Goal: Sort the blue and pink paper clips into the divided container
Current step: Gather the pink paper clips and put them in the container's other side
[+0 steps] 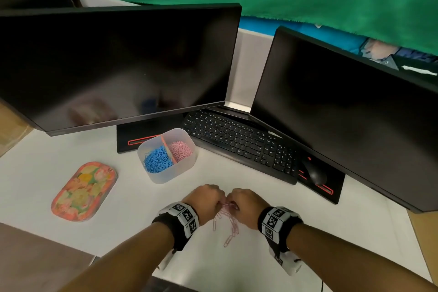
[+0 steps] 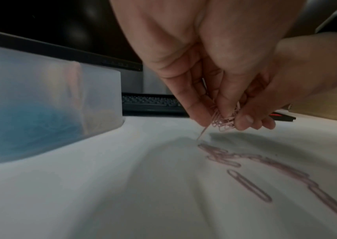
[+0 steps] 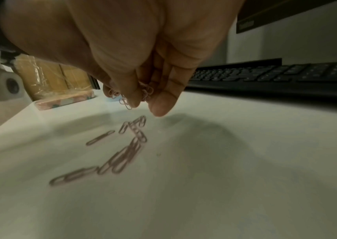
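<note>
A translucent divided container stands on the white desk, with blue clips in its left half and pink clips in its right half. Nearer to me, my left hand and right hand meet just above the desk. Together their fingertips pinch a bunch of pink paper clips, seen too in the right wrist view as a pink bunch. Several loose pink clips lie on the desk beneath the hands, loose clips trailing toward me.
A flowered oval lid lies left of the container. Two dark monitors stand behind, with a black keyboard and a mouse at the right. Cardboard boxes stand off the desk's left side.
</note>
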Tool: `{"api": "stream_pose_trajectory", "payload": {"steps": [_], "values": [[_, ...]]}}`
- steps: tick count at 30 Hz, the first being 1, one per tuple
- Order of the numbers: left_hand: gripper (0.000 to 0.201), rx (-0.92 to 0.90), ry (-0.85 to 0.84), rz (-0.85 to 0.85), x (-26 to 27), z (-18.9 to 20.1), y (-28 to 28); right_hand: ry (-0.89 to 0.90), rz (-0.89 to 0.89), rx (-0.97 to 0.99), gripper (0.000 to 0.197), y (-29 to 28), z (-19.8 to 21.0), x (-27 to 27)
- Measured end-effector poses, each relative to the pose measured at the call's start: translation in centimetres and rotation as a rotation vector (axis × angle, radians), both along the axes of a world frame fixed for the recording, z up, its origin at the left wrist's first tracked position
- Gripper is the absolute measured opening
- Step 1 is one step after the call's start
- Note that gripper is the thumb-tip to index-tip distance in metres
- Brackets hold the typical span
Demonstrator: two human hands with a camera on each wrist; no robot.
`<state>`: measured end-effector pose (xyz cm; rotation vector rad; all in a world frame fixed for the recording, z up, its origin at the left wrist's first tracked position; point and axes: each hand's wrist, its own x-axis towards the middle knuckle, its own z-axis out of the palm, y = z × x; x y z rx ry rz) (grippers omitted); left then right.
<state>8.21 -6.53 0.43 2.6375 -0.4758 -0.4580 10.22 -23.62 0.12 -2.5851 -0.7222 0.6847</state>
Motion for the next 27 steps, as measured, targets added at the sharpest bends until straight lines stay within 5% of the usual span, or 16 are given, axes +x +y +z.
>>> {"api": "stream_pose_trajectory", "payload": {"steps": [7,11,15,27], "values": [[0.019,-0.026,-0.069,0.007,1.9,3.5,2.0,-0.015,0.031,0.045,0.012,1.7,3.3,2.3],[0.016,-0.027,-0.090,0.061,4.0,5.3,4.7,-0.055,0.051,0.044,0.036,4.6,5.9,4.4],[0.014,0.003,-0.131,0.142,6.4,7.4,7.9,-0.079,0.001,0.039,0.021,8.2,7.8,7.1],[0.010,0.091,0.025,0.400,10.0,6.9,10.9,-0.018,-0.245,-0.050,0.017,15.8,6.2,11.0]]}}
